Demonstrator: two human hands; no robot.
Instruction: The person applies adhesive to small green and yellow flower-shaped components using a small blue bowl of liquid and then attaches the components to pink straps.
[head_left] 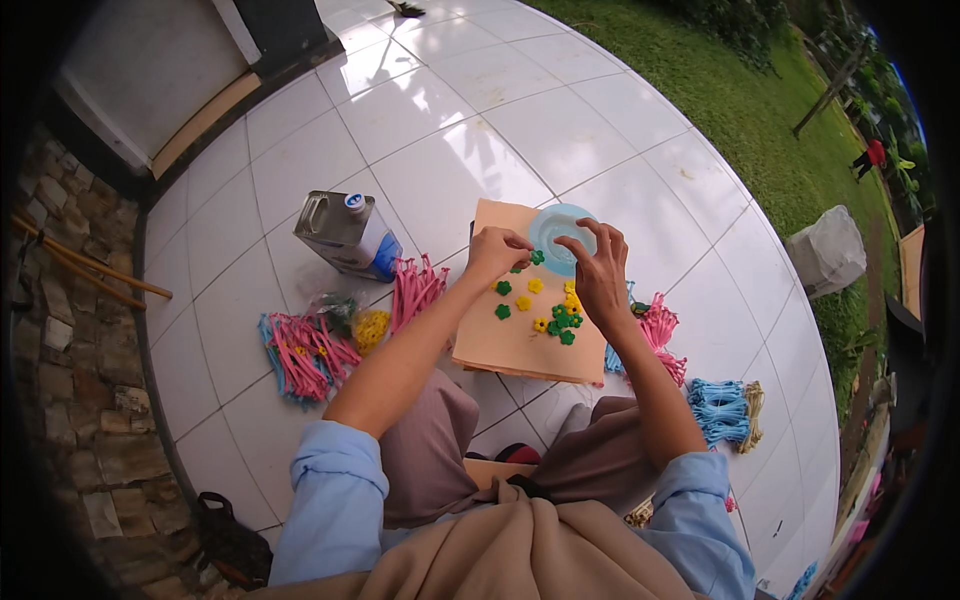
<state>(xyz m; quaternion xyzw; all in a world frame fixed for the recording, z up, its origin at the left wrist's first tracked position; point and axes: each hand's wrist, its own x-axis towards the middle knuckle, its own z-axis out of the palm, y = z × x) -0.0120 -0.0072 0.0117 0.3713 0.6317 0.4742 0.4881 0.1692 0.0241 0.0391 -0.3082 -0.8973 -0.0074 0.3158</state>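
My left hand (497, 252) is closed in a pinch at the near left of a pale blue plastic bowl (548, 238); what its fingertips hold is too small to make out. Just below those fingertips is a green flower-shaped piece (537, 257). My right hand (600, 275) hovers at the bowl's right side, thumb and forefinger curved and apart, with nothing visible between them. Under both hands is a peach-coloured board (485, 345). Scattered over it are several yellow flower pieces (523, 303) and green flower pieces (502, 312), some clustered near my right wrist.
Left of the board stand a rectangular metal can (345, 240), a bag of yellow pieces (371, 328), and pink strips (415, 290). Pink and blue strips (305, 350) lie nearer. At right are a pink bundle (660, 325), blue bundles (717, 410) and a beige bundle (753, 415).
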